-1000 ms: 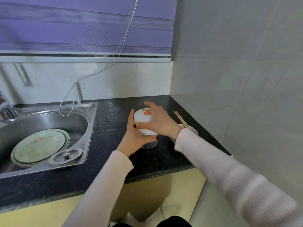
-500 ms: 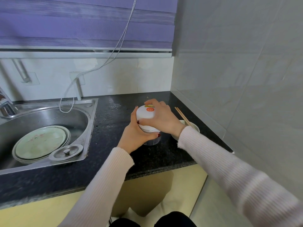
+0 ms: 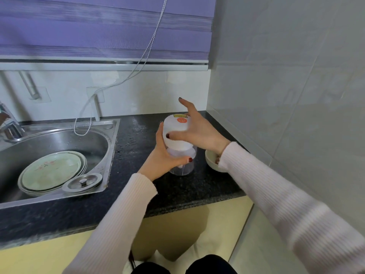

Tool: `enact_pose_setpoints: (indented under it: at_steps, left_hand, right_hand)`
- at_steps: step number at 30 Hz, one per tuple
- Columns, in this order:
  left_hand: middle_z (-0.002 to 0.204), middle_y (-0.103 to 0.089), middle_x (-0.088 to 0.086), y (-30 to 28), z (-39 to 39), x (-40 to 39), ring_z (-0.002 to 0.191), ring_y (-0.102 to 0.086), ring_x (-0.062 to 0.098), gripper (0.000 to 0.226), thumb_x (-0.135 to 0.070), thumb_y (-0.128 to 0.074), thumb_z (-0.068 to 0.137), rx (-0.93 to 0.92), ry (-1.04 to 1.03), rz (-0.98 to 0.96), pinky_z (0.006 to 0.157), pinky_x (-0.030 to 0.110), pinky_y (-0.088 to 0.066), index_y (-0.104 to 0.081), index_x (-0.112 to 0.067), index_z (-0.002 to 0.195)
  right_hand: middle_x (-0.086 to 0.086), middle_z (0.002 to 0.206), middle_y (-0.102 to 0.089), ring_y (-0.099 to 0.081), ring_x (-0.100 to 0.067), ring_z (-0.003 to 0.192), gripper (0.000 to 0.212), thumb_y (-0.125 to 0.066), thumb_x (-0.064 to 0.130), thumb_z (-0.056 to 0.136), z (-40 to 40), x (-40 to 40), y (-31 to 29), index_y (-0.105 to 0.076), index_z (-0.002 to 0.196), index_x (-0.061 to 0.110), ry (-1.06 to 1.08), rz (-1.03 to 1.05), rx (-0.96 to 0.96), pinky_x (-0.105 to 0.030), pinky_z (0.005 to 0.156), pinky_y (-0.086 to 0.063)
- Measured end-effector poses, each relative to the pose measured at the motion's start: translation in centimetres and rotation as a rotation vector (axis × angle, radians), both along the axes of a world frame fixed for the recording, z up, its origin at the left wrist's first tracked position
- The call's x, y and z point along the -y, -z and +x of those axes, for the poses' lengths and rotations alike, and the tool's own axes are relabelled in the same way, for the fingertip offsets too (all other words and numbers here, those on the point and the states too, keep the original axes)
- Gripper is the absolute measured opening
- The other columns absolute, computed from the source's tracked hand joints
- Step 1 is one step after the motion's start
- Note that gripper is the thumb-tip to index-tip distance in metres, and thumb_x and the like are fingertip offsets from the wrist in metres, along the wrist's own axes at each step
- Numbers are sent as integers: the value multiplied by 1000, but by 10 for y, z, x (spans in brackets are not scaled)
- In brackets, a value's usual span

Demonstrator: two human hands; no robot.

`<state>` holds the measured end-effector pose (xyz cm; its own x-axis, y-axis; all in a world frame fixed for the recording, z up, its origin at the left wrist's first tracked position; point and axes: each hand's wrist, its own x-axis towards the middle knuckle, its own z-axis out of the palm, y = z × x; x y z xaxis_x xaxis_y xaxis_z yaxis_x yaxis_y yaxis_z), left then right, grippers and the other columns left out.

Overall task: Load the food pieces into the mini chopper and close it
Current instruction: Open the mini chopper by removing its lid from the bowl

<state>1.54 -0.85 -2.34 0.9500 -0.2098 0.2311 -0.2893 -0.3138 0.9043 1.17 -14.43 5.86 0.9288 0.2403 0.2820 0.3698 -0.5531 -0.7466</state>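
Two hands meet at the mini chopper (image 3: 178, 143), which stands on the dark countertop (image 3: 189, 186) near its back right corner, between the sink (image 3: 110, 147) and a white bowl (image 3: 212, 164). The left hand (image 3: 163, 155) wraps the join between the clear cup and the white top from the sink side, thumb curled across the front with its red nail showing, so the cup's lower half hangs free below the grip. The right hand (image 3: 199, 129) comes in from the right over the white lid (image 3: 175, 131); its thumb presses the lid's near face while the fingers spread wide and lift off the top, the index pointing up toward the wall. So that hand only half holds the lid. Whether food is inside the cup cannot be made out. In the sink lie stacked green plates (image 3: 52, 171) and a metal strainer lid (image 3: 83, 182)
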Motion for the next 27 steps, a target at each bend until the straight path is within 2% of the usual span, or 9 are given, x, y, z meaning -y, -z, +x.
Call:
enact_pose_setpoints:
  at_steps: [3,7,10,13,15,18,21,23,27]
  left_hand:
    - [147,-29,-11,-17,-7,1,128,-40,7,133,-40,-86,47,105,-24,-132,104,32,-40,7,-48,143]
    - [142,-42,-7,-35,-17,-4,120,-51,8,114,-44,-84,50,219,-91,-161,95,27,-47,-11,-58,137]
    - [125,-49,-15,-36,-20,-15,107,-53,-4,98,-43,-82,53,288,-189,-108,79,8,-45,-24,-52,131]
    - [115,-48,-18,-27,-20,-35,97,-52,-14,94,-32,-84,55,291,-291,-134,70,-1,-42,-29,-37,131]
    - [114,-48,-12,-17,-20,-49,93,-52,-7,91,-21,-85,57,272,-371,-138,67,-6,-38,-32,-27,131]
    - [112,-48,-9,0,-23,-63,92,-51,1,87,-17,-86,57,198,-435,-101,67,0,-37,-31,-34,121]
    - [116,-47,-5,18,-23,-68,101,-49,11,87,-21,-88,55,122,-453,-54,81,16,-39,-31,-32,121]
    - [118,-46,-4,26,-22,-67,104,-47,13,92,-27,-88,54,92,-466,-6,88,25,-39,-32,-28,126]
    - [116,-41,-9,31,-22,-61,103,-43,11,94,-35,-87,52,75,-490,55,90,30,-38,-32,-27,128]
  right_hand:
    - [-8,135,-46,-49,-24,120,105,-81,32,67,-5,-5,-3,-13,146,36,-6,18,12,-42,101,-46]
    - [-9,130,-49,-52,-21,115,99,-80,32,70,-11,-12,-10,-18,147,33,-29,43,28,-35,100,-46]
    - [-7,127,-51,-55,-18,111,86,-76,33,74,-16,-15,-15,-26,144,30,-99,7,15,-24,92,-48]
    - [-1,118,-60,-57,-9,101,59,-65,38,84,-20,-11,-18,-42,136,24,-97,-11,33,-5,76,-43]
    - [0,115,-66,-60,-11,102,41,-61,36,87,-19,-5,-15,-58,124,19,-32,-85,74,-9,78,-43]
    - [-1,114,-69,-62,-14,104,27,-60,25,88,-18,2,-3,-68,112,15,18,-226,21,-25,90,-46]
    - [-2,112,-70,-63,-16,100,24,-59,24,88,-16,7,11,-69,109,16,57,-373,-53,-26,87,-47]
    - [-4,115,-69,-63,-18,102,25,-60,24,88,-13,7,17,-68,110,15,65,-415,-93,-34,95,-48]
    - [-2,116,-68,-60,-21,106,28,-61,27,87,-7,3,25,-65,113,18,74,-501,-95,-43,103,-42]
